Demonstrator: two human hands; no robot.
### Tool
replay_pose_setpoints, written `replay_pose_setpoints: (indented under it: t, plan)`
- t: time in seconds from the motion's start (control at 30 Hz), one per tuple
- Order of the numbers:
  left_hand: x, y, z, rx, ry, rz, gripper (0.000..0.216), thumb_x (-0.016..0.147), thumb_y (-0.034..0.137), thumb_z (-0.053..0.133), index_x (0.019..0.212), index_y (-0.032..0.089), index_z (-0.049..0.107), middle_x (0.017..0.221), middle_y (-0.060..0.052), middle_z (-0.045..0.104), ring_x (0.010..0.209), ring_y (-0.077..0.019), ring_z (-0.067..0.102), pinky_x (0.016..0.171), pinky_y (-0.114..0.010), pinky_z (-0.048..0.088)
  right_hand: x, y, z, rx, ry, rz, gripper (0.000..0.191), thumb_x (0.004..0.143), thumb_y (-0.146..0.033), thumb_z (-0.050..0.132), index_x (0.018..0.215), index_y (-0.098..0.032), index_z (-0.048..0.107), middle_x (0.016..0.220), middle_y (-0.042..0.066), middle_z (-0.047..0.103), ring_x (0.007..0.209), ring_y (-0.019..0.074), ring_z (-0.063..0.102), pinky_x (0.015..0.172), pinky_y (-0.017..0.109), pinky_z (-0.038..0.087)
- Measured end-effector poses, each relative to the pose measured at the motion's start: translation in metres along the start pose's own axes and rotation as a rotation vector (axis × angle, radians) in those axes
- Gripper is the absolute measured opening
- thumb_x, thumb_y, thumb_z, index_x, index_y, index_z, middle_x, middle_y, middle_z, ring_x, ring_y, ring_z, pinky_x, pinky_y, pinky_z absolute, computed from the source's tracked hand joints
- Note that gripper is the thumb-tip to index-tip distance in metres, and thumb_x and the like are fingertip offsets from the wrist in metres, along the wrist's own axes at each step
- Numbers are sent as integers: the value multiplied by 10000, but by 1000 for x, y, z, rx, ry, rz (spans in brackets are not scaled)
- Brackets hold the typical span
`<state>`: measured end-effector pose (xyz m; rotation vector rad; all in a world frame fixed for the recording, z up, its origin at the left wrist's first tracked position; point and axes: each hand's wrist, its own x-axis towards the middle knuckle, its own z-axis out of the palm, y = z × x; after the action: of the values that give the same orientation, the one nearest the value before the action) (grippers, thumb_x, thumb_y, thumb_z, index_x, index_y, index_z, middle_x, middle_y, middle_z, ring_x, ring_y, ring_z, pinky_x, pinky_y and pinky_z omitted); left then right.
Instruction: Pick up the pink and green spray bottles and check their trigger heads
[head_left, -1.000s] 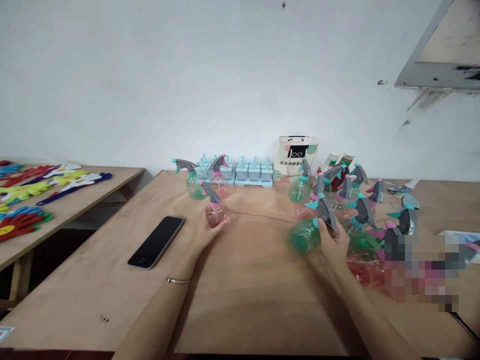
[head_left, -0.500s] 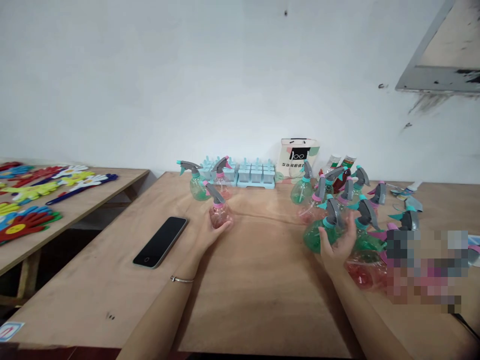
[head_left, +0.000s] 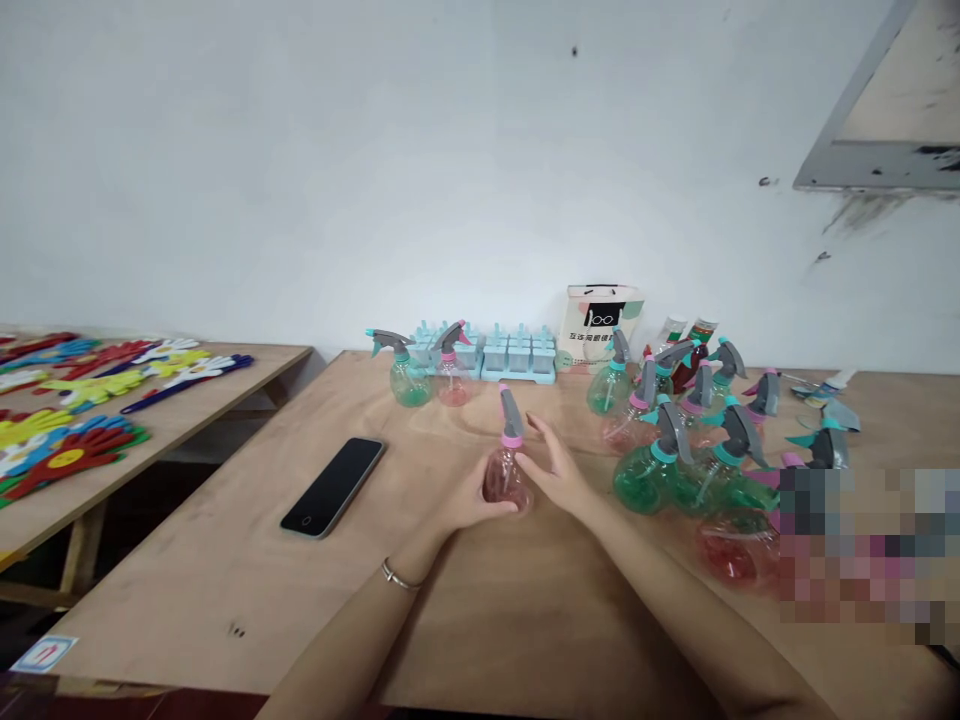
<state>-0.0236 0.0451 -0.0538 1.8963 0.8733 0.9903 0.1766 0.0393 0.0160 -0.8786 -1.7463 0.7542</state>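
Pink spray bottle (head_left: 507, 478) (grey trigger, pink collar) stands upright.

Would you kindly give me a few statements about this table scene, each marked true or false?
1. The left hand holds a pink spray bottle that stands upright. True.
2. The right hand grips a green spray bottle. False: it is open beside the pink spray bottle, and the green one stands apart to its right.
3. A smartphone lies flat on the table, to the left of both hands. True.
4. The ice-lolly moulds sit on top of the smartphone. False: they stand at the table's far edge.
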Motion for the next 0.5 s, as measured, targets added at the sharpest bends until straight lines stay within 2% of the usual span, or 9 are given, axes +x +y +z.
replay_pose_setpoints:
  t: [0.2, 0.3, 0.37, 0.43, 0.5]
  plan:
    - [-5, 1, 8, 82, -83, -48, 1000, 604, 586, 817, 1435, 228, 391, 1422, -144, 532, 1297, -382, 511, 1079, -532, 414, 22, 4, 10, 275, -90, 105, 617, 749, -493, 726, 1297, -270, 549, 1255, 79, 644, 1283, 273, 511, 1148, 515, 302]
    - [-6, 6, 4, 86, -109, 28, 926, 666, 702, 710, 1414, 235, 429, 1376, -129, 579, 1247, -364, 559, 1057, -505, 438, 24, 8, 4, 351, -86, 133, 599, 697, -526, 761, 1221, -277, 611, 1199, 68, 683, 1219, 275, 568, 1115, 496, 356]
    - [-6, 7, 1, 81, -37, 98, 815, 777, 775, 512, 1370, 217, 488, 1292, -133, 638, 1190, -342, 601, 1047, -491, 447, 26, 13, 0, 400, -60, 190, 561, 678, -557, 761, 1145, -264, 657, 1168, 74, 702, 1170, 283, 604, 1055, 477, 426]
    - [-4, 6, -5, 120, 113, 100, 739, 872, 749, 339, 1330, 201, 527, 1228, -139, 670, 1160, -317, 620, 1046, -485, 447, 27, 17, -4, 484, -61, 296, 555, 660, -595, 756, 1088, -250, 682, 1138, 88, 717, 1116, 297, 639, 949, 450, 503]
    - [0, 1, -14, 243, 281, 15, 650, 920, 669, 335, 1319, 195, 530, 1267, -147, 648, 1210, -304, 591, 1081, -493, 412, 27, 16, -6, 612, -107, 382, 584, 659, -640, 733, 1081, -239, 685, 1099, 99, 733, 1066, 302, 671, 863, 421, 541]
